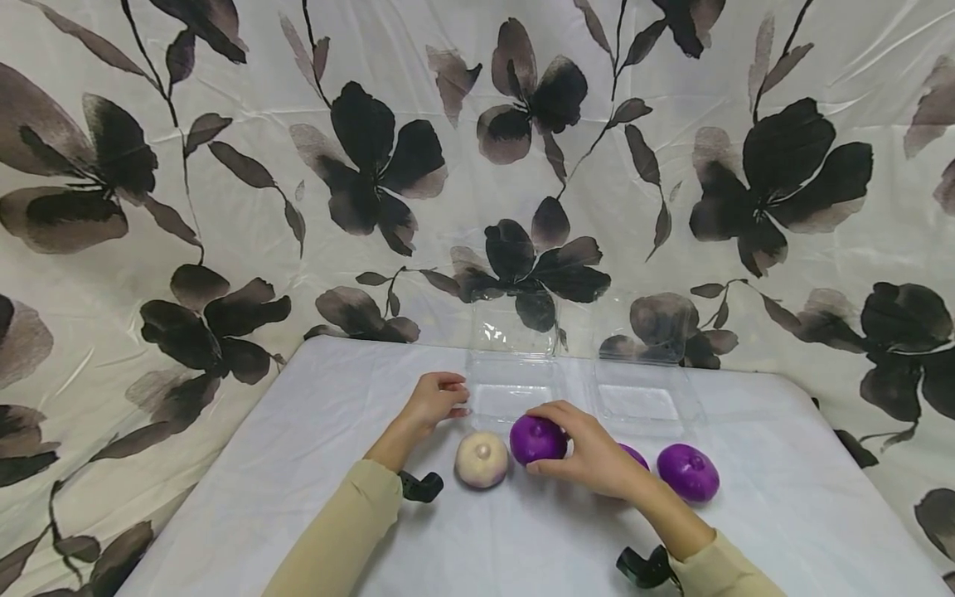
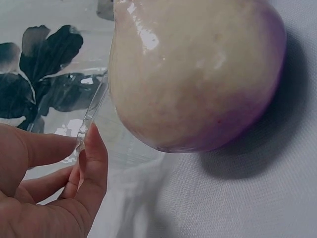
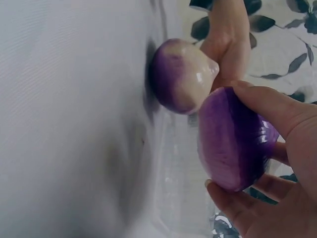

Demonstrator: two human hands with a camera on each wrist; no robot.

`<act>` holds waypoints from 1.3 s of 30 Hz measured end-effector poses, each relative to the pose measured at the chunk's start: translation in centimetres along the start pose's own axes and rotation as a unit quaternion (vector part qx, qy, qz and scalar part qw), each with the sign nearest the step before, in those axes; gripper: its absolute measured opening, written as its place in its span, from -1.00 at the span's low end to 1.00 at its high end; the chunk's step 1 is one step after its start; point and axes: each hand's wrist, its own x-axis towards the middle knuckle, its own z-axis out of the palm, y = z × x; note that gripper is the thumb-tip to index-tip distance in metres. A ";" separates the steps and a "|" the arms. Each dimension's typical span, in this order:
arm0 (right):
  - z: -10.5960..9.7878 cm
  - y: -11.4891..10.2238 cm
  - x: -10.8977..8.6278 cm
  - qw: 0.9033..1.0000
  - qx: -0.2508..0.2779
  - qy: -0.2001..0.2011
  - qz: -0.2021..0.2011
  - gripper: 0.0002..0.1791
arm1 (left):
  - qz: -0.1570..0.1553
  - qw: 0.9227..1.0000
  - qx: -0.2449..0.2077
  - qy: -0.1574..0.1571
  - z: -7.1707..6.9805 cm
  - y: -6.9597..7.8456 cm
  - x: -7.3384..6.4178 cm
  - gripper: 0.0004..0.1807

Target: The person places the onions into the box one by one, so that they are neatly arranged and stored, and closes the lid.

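My right hand point(image 1: 593, 452) grips a purple onion point(image 1: 537, 439), thumb on one side and fingers on the other; the right wrist view shows the onion point(image 3: 235, 141) held apart from the tablecloth. Between thumb and fingers, my left hand point(image 1: 436, 400) pinches the near left edge of a clear plastic container point(image 1: 518, 402), whose rim point(image 2: 94, 106) appears in the left wrist view. A whitish onion point(image 1: 481, 460), purple toward its underside, rests on the table just in front of that container. Right of it, another purple onion point(image 1: 633, 453) is mostly hidden behind my right hand.
A further purple onion point(image 1: 688, 473) lies at the right. Beside the first container stands a second clear container point(image 1: 642, 404); both have raised lids toward the back. A white cloth covers the table point(image 1: 246, 497), and a floral curtain point(image 1: 477, 182) hangs behind it.
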 end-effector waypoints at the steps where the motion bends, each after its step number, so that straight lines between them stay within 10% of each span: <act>1: 0.0 0.0 0.1 1.000 0.003 0.008 0.000 -0.23 | -0.002 1.000 -0.002 0.000 0.0 0.0 0.0 -0.55; 39: 4.4 2.1 7.6 0.988 0.029 0.120 0.096 -0.22 | -0.002 1.000 -0.018 -0.008 0.0 -0.5 0.6 -0.55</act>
